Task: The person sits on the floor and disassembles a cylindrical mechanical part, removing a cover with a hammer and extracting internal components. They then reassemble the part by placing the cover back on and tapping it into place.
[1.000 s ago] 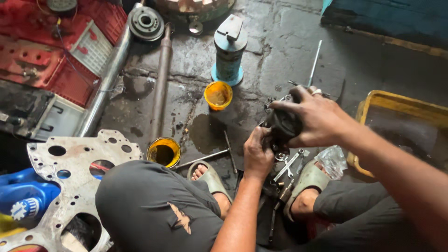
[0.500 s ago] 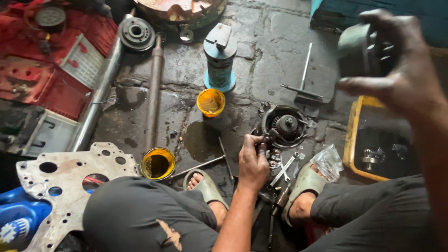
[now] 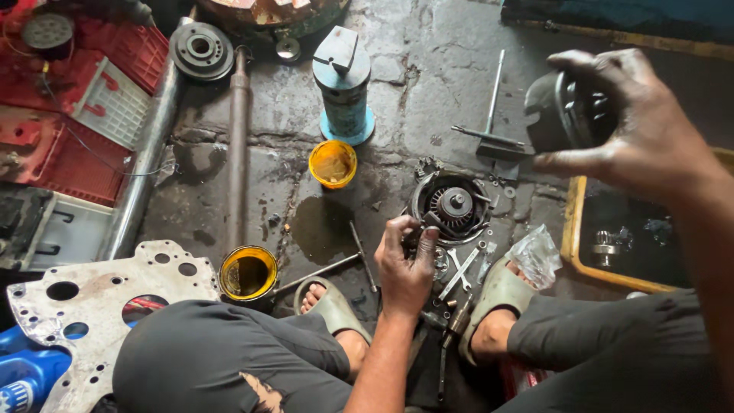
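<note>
Left to right: yellow can [image 3: 248, 273] on the wet floor; left hand [image 3: 405, 264], fingers curled and pinching a small part at the rim of the round housing [image 3: 451, 205], which lies just beyond it; right hand [image 3: 634, 126], raised, fingers clasped around a dark cover [image 3: 562, 111].

My left hand [image 3: 405, 264] and right hand [image 3: 634, 122] were bare, with no gloves and no sleeves over the forearms, and both were smeared with dark grease. I wore dark grey trousers [image 3: 199, 359], which had a small torn patch with a rusty stain on the left leg. On my feet were olive-green rubber sandals [image 3: 497, 294] with broad straps, toes left open.
</note>
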